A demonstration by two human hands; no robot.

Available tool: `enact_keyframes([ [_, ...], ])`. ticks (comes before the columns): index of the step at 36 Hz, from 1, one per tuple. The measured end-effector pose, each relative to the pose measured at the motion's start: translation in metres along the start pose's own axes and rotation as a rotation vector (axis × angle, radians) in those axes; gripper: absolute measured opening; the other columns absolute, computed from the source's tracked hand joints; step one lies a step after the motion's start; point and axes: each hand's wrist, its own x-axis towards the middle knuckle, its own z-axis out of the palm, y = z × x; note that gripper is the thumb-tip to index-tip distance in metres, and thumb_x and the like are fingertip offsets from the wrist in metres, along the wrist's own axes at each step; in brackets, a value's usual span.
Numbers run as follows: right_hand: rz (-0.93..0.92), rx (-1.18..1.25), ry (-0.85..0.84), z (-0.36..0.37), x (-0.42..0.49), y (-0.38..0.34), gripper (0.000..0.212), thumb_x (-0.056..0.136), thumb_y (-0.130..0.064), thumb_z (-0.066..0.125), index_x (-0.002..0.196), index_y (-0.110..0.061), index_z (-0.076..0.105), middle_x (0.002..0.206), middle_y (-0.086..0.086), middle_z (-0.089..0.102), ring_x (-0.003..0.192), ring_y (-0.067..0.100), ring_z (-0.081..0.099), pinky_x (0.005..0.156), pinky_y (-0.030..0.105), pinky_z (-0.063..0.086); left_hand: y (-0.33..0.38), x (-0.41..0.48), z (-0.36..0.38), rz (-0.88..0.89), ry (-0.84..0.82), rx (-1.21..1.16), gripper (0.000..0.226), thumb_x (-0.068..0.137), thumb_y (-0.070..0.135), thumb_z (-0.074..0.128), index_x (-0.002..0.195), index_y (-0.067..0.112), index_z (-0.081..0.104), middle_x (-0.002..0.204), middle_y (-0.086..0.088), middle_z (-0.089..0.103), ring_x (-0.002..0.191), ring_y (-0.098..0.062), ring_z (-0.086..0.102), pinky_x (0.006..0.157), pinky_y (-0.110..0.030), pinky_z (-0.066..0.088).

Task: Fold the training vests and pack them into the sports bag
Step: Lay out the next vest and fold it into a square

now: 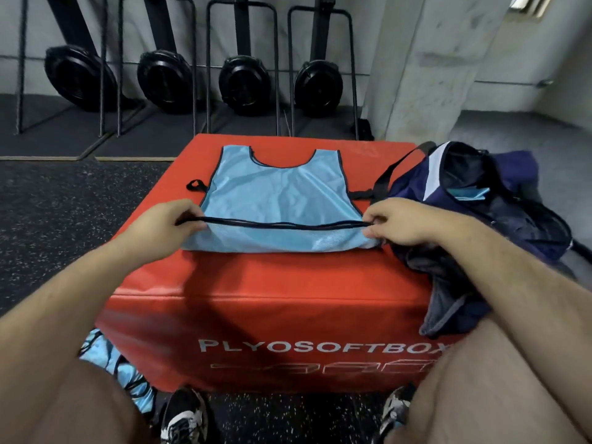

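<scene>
1. The left hand [166, 224] curls its fingers and pinches the left end of the vest [278, 190] hem.
2. The right hand [400, 222] pinches the right end, and the hem is stretched taut between them.
3. The vest lies flat on the box [272, 283] top, neck towards the far edge.
4. The bag [480, 200] sits open at the box's right edge, with blue cloth [471, 193] inside.
5. More vests [115, 363] lie on the floor by the near left corner.

A gym. A red padded jump box [272, 299] (white lettering on its side reads PLYOSOFTBOX) stands on black speckled rubber flooring [64, 203]. Four black exercise machines [244, 85] with round housings stand upright in a row against a grey wall [128, 30], beside a concrete pillar [432, 75].
</scene>
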Motion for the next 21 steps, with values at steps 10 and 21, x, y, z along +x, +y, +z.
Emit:
enact_keyframes([
  [10, -0.006, 0.512, 0.278, 0.027, 0.026, 0.009, 0.018, 0.097, -0.013, 0.052, 0.098, -0.025, 0.066, 0.100, -0.007, 0.071, 0.099, 0.014, 0.064, 0.095, 0.034, 0.046, 0.001, 0.043, 0.009, -0.022, 0.104, -0.094, 0.021, 0.094, 0.013, 0.061, 0.083, 0.029, 0.054, 0.074, 0.017, 0.062, 0.064, 0.000, 0.053, 0.061, -0.018, 0.039],
  [21, 0.121, 0.645, 0.510, 0.019, 0.019, 0.016, 0.012, 0.096, -0.033, 0.062, 0.092, -0.024, 0.069, 0.088, -0.006, 0.072, 0.075, 0.009, 0.062, 0.069, 0.024, 0.045, 0.009, 0.046, -0.002, -0.177, 0.128, -0.233, 0.014, 0.092, 0.020, 0.068, 0.090, 0.007, 0.066, 0.072, -0.013, 0.065, 0.047, -0.002, 0.059, 0.038, -0.014, 0.043],
])
